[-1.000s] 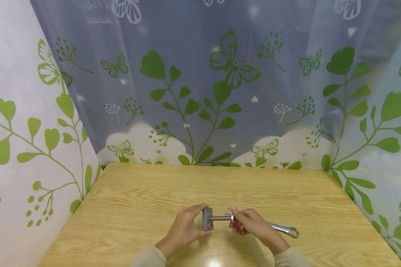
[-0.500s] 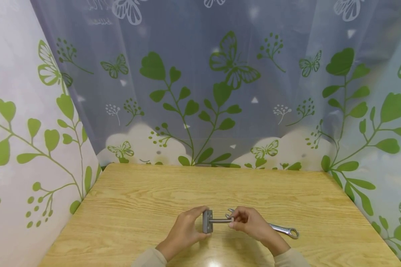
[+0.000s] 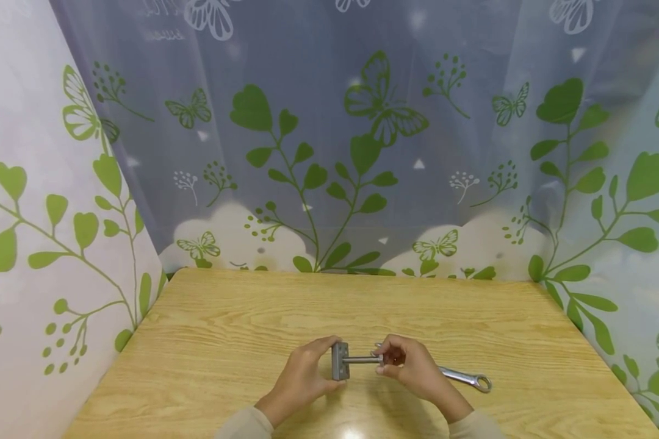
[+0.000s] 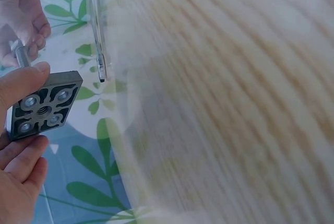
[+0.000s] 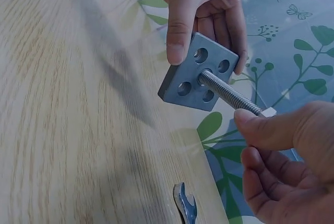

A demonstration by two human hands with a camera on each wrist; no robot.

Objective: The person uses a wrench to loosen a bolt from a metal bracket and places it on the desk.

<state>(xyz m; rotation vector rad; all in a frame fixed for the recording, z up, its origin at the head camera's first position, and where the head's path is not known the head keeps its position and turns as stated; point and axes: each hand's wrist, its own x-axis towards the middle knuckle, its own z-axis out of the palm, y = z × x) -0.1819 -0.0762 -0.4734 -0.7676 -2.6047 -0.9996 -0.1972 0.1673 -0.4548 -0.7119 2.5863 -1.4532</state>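
Observation:
My left hand holds a square grey metal plate by its edges, between thumb and fingers. In the right wrist view the plate shows several round holes around a central one. A threaded bolt sticks out of that centre hole, toward my right hand. The thumb and fingers of my right hand pinch the bolt at its hex head. On the left wrist side, the plate's recessed face has several bright round spots, and no bolt end protrudes from the threaded centre.
A combination wrench lies on the wooden table behind my right hand, which hides part of it. Its open end shows in the right wrist view. A curtain with leaves and butterflies surrounds the table's back and sides.
The right thumb has moved from the upper side of the bolt head down to its lower side, and the fingers now curl over the top. The left hand and plate stay nearly still.

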